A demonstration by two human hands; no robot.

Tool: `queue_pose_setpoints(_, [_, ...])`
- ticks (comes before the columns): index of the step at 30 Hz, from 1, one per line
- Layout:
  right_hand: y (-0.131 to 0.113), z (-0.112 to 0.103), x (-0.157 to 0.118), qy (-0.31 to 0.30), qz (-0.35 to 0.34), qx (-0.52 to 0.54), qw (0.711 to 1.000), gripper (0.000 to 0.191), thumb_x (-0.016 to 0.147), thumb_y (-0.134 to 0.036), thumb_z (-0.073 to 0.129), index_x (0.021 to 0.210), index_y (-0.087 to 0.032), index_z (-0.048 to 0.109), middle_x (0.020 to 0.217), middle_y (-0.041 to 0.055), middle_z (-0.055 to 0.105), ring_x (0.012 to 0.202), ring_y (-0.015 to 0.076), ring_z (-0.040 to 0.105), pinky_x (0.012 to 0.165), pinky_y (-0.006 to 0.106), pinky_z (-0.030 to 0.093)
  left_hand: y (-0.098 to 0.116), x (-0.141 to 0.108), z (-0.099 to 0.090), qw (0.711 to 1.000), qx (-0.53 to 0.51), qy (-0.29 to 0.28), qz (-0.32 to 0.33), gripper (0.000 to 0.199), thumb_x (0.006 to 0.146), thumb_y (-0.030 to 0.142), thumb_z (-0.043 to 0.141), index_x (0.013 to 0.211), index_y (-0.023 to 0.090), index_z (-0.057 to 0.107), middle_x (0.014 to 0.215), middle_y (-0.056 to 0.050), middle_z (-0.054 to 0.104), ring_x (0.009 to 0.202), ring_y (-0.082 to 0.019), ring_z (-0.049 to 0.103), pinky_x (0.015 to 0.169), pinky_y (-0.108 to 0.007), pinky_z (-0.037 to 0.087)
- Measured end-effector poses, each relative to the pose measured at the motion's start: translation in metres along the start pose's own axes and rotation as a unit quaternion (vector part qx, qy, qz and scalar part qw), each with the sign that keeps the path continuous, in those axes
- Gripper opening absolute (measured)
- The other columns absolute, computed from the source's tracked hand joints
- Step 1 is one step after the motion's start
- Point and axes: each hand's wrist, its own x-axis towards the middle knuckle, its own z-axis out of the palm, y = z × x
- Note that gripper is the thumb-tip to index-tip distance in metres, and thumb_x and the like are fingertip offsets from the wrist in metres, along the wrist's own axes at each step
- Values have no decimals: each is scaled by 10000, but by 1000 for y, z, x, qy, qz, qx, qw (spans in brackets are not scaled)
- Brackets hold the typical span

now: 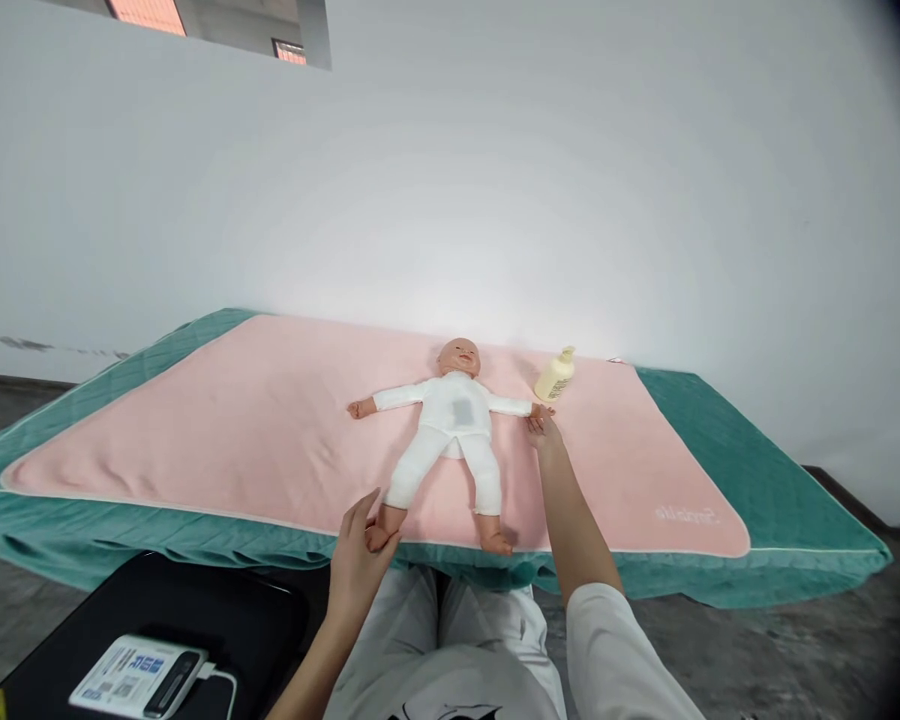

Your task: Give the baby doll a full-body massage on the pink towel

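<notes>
A baby doll [454, 410] in a white long-sleeved top and white trousers lies on its back on a pink mat [232, 420], arms spread and legs apart. Its top has a grey patch at the chest. At the near edge, my left hand [356, 560] has the doll's bare foot between fingers and thumb. My right hand [544, 430] reaches forward to the doll's outstretched hand and holds it with the fingers; the fingertips are partly hidden. Just beyond that hand stands a pale yellow pump bottle [555, 376], upright with dark print on its side.
The mat lies on a table with a green quilted cover [750, 470], its far side against a white wall [450, 180]. At lower left, a black seat [217, 600] carries a white device [139, 675] with a cable plugged in.
</notes>
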Motion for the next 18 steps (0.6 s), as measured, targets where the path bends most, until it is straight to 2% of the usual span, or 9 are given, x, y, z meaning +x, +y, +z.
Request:
queue_pose_setpoints(3, [-2, -1, -3, 24, 77, 16, 997, 262, 950, -383, 532, 1040, -148, 604, 959, 51, 648, 804, 145, 648, 717, 323, 573, 6, -5, -2, 994, -78, 65, -45, 549, 701, 417, 713, 1207, 275, 553, 1244, -91, 604, 1081, -297, 628, 898, -444, 547])
queue_pose_setpoints(7, [-7, 1, -13, 57, 99, 31, 993, 241, 932, -405, 480, 897, -184, 571, 860, 60, 644, 825, 175, 674, 707, 311, 591, 16, -3, -3, 969, -209, 107, -78, 598, 692, 405, 744, 1233, 288, 520, 1266, -89, 604, 1169, -281, 597, 937, -426, 552])
queue_pose_setpoints(12, [-18, 13, -31, 75, 33, 42, 996, 251, 868, -456, 501, 928, -212, 513, 967, 45, 654, 963, 167, 666, 763, 281, 588, 38, 12, 2, 958, -267, 87, -59, 489, 700, 440, 748, 1116, 240, 588, 1165, -95, 671, 1132, -291, 632, 979, -457, 541])
queue_pose_setpoints(18, [-42, 28, -48, 41, -55, -5, 998, 367, 791, -518, 572, 948, -193, 507, 1052, 78, 635, 1016, 205, 628, 700, 294, 582, 74, 36, 8, 961, -266, 81, 4, 451, 713, 410, 764, 1101, 227, 625, 1137, -86, 685, 1067, -261, 663, 961, -416, 553])
